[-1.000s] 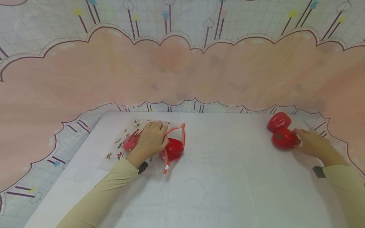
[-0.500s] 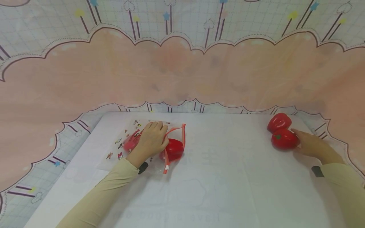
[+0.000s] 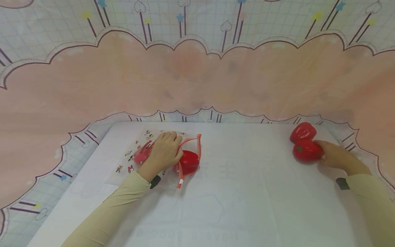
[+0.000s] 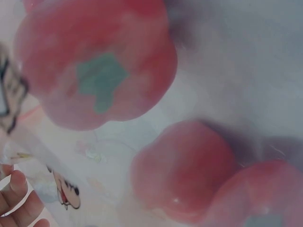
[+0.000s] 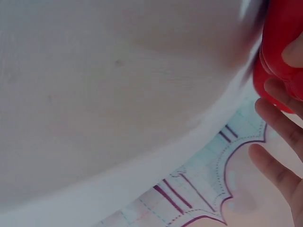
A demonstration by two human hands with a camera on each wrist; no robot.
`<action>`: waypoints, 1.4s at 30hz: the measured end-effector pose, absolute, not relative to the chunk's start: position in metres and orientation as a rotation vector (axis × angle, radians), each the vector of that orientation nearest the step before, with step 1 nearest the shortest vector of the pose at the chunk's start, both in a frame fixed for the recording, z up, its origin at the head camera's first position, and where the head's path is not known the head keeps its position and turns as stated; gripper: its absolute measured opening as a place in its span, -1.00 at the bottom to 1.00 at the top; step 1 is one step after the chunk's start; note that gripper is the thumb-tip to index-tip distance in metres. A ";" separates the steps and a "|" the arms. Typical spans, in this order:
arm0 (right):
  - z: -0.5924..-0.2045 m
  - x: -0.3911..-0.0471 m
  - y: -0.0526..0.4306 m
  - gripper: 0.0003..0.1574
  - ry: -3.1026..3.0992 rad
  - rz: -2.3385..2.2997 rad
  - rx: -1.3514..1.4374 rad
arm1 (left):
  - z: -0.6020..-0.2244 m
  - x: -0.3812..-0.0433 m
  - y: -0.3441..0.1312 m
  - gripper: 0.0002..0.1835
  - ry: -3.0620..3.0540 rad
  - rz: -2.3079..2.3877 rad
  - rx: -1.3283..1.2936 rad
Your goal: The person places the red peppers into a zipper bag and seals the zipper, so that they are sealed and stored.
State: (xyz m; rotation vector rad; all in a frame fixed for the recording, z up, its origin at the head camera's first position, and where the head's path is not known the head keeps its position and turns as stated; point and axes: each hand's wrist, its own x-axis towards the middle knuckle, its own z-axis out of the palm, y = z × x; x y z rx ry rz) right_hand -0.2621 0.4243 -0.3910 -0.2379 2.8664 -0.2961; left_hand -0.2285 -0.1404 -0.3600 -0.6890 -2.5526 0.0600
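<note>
In the head view my left hand [image 3: 165,152] grips the upper side of a clear printed plastic bag [image 3: 121,175] near its orange-edged mouth. A red bell pepper [image 3: 189,162] lies at that mouth, and another red shape [image 3: 142,156] shows through the film. The left wrist view has several lobed red peppers [image 4: 184,172] seen through the plastic, with curled fingers [image 4: 18,184] at the lower left. At the far right my right hand [image 3: 334,156] holds a red bell pepper [image 3: 308,151] with a green stem mark between thumb and fingers; some fingers [image 5: 279,165] stand off it.
A second red pepper [image 3: 303,132] lies just behind the held one, close to it. The white table [image 3: 240,192] ends near the right hand, where a patterned cloth [image 3: 197,79] hangs around the back and sides.
My right hand has shifted slightly left, and the pepper in it has turned a little so that its green stem mark faces more to the left. The left hand and bag stay put.
</note>
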 end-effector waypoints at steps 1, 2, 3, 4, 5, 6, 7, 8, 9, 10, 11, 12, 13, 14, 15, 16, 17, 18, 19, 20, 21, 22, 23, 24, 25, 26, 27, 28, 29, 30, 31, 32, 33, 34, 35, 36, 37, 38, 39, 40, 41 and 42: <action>-0.390 -0.262 0.423 0.02 2.868 -0.293 -0.241 | -0.360 -0.229 -0.140 -0.68 -2.555 0.060 -0.689; -0.389 -0.263 0.423 0.03 2.869 -0.291 -0.244 | -0.360 -0.229 -0.140 -0.68 -2.557 0.058 -0.688; -0.388 -0.263 0.422 0.03 2.870 -0.286 -0.250 | -0.360 -0.229 -0.141 -0.68 -2.557 0.059 -0.689; -0.387 -0.264 0.421 0.05 2.879 -0.275 -0.265 | -0.360 -0.229 -0.141 -0.68 -2.558 0.059 -0.688; -0.386 -0.265 0.420 0.06 2.887 -0.264 -0.278 | -0.360 -0.229 -0.141 -0.68 -2.557 0.061 -0.688; -0.386 -0.265 0.419 0.06 2.895 -0.256 -0.290 | -0.359 -0.229 -0.141 -0.68 -2.557 0.063 -0.688; -0.385 -0.266 0.418 0.06 2.905 -0.250 -0.304 | -0.359 -0.229 -0.141 -0.68 -2.559 0.064 -0.687; -0.385 -0.266 0.417 0.05 2.914 -0.244 -0.313 | -0.358 -0.229 -0.141 -0.68 -2.560 0.065 -0.686; -0.384 -0.267 0.416 0.04 2.922 -0.239 -0.319 | -0.358 -0.229 -0.141 -0.68 -2.560 0.068 -0.686; -0.384 -0.267 0.416 0.04 2.931 -0.234 -0.325 | -0.358 -0.230 -0.141 -0.68 -2.562 0.068 -0.685; -0.383 -0.267 0.415 0.02 2.931 -0.235 -0.318 | -0.357 -0.229 -0.141 -0.68 -2.563 0.068 -0.685; -0.383 -0.267 0.414 0.03 2.931 -0.234 -0.317 | -0.357 -0.229 -0.141 -0.68 -2.564 0.067 -0.685; -0.382 -0.267 0.414 0.03 2.931 -0.232 -0.316 | -0.356 -0.229 -0.141 -0.68 -2.565 0.065 -0.685; -0.381 -0.267 0.413 0.04 2.929 -0.231 -0.310 | -0.356 -0.229 -0.141 -0.68 -2.565 0.064 -0.685; -0.381 -0.267 0.412 0.05 2.928 -0.227 -0.308 | -0.356 -0.229 -0.141 -0.68 -2.565 0.061 -0.685; -0.380 -0.266 0.411 0.06 2.927 -0.223 -0.310 | -0.356 -0.229 -0.141 -0.68 -2.567 0.060 -0.684; -0.380 -0.266 0.410 0.06 2.926 -0.219 -0.310 | -0.356 -0.228 -0.141 -0.68 -2.570 0.059 -0.683; -0.379 -0.266 0.410 0.06 2.925 -0.219 -0.312 | -0.356 -0.228 -0.141 -0.68 -2.574 0.059 -0.681; -0.379 -0.266 0.408 0.06 2.923 -0.221 -0.307 | -0.355 -0.228 -0.140 -0.67 -2.578 0.059 -0.679; -0.379 -0.266 0.407 0.05 2.920 -0.225 -0.303 | -0.355 -0.228 -0.140 -0.67 -2.581 0.060 -0.678; -0.378 -0.266 0.406 0.05 2.919 -0.224 -0.307 | -0.355 -0.228 -0.140 -0.67 -2.584 0.061 -0.677; -0.378 -0.266 0.405 0.05 2.917 -0.221 -0.308 | -0.355 -0.228 -0.140 -0.67 -2.586 0.064 -0.676; -0.377 -0.266 0.404 0.04 2.918 -0.217 -0.311 | -0.355 -0.227 -0.140 -0.67 -2.586 0.064 -0.675; -0.377 -0.266 0.403 0.04 2.918 -0.213 -0.312 | -0.355 -0.227 -0.140 -0.66 -2.586 0.064 -0.675; -0.376 -0.265 0.401 0.03 2.920 -0.201 -0.318 | -0.355 -0.227 -0.140 -0.66 -2.584 0.065 -0.676; -0.375 -0.265 0.400 0.03 2.923 -0.188 -0.327 | -0.355 -0.227 -0.140 -0.67 -2.582 0.064 -0.677; -0.375 -0.264 0.399 0.02 2.928 -0.178 -0.339 | -0.355 -0.227 -0.140 -0.67 -2.581 0.061 -0.678; -0.374 -0.263 0.398 0.01 2.933 -0.170 -0.347 | -0.355 -0.227 -0.140 -0.67 -2.579 0.060 -0.679; -0.374 -0.263 0.397 -0.01 2.941 -0.163 -0.364 | -0.355 -0.227 -0.140 -0.67 -2.578 0.058 -0.680; -0.373 -0.262 0.396 -0.03 2.948 -0.153 -0.381 | -0.356 -0.227 -0.140 -0.67 -2.577 0.056 -0.681; -0.373 -0.261 0.395 -0.04 2.957 -0.145 -0.401 | -0.356 -0.227 -0.140 -0.67 -2.576 0.054 -0.681; -0.373 -0.260 0.395 -0.06 2.964 -0.137 -0.420 | -0.356 -0.227 -0.140 -0.68 -2.575 0.053 -0.682; -0.372 -0.260 0.394 -0.07 2.973 -0.128 -0.437 | -0.356 -0.227 -0.140 -0.68 -2.574 0.052 -0.682; -0.372 -0.259 0.394 -0.08 2.978 -0.121 -0.448 | -0.357 -0.227 -0.140 -0.68 -2.571 0.054 -0.682; -0.372 -0.258 0.394 -0.08 2.983 -0.112 -0.458 | -0.357 -0.227 -0.140 -0.68 -2.568 0.053 -0.682; -0.371 -0.258 0.393 -0.07 2.987 -0.106 -0.462 | -0.357 -0.227 -0.140 -0.68 -2.567 0.054 -0.682; -0.371 -0.257 0.393 -0.06 2.990 -0.104 -0.463 | -0.357 -0.227 -0.140 -0.68 -2.564 0.055 -0.682; -0.371 -0.257 0.392 -0.05 2.991 -0.102 -0.461 | -0.357 -0.227 -0.140 -0.68 -2.562 0.056 -0.682; -0.370 -0.256 0.391 -0.05 2.995 -0.103 -0.460 | -0.357 -0.227 -0.140 -0.68 -2.561 0.057 -0.682; -0.369 -0.256 0.390 -0.04 2.999 -0.102 -0.463 | -0.358 -0.227 -0.140 -0.68 -2.560 0.060 -0.682; -0.369 -0.256 0.389 -0.05 3.005 -0.099 -0.467 | -0.358 -0.227 -0.140 -0.68 -2.560 0.063 -0.681; -0.368 -0.255 0.388 -0.04 3.009 -0.092 -0.471 | -0.358 -0.227 -0.140 -0.68 -2.561 0.067 -0.680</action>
